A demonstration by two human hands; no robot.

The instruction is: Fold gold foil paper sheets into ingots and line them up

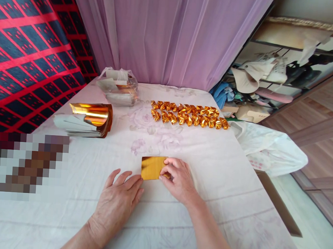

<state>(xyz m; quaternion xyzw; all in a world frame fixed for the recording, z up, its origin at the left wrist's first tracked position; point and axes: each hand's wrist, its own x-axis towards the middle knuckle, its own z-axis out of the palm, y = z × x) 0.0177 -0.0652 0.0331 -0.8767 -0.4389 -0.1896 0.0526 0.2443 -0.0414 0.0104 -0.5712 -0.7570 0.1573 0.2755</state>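
Two hands at work on one gold foil sheet (152,167), low on the white cloth-covered table (222,169) and just ahead of the body. Right hand (177,179) over the sheet's right edge, fingers bunched and curled, tips nipping the foil edge as if turning or creasing it. Left hand (118,196) flat on the cloth, fingers spread and relaxed, fingertips just touching the sheet's lower left corner; nothing gripped there.

Best done, by the look of it, with the left fingertips pinning the near corner so the slippery foil cannot slide, and the right fingers drawing the edge over squarely before pressing the crease down firmly. Uneven pressure likely to leave a skewed fold or wrinkle the thin foil.

Both forearms angled in from the bottom of the view, wrists low, palms down, right wrist bent slightly inward toward the sheet.

Farther out: a stack of gold foil sheets (90,120) at far left, its top sheets curling; a clear plastic bag (118,87) with more paper behind it; rows of folded gold pieces (188,114) toward the back; a white plastic bag (269,147) off the right edge; lilac curtain (172,34) behind.
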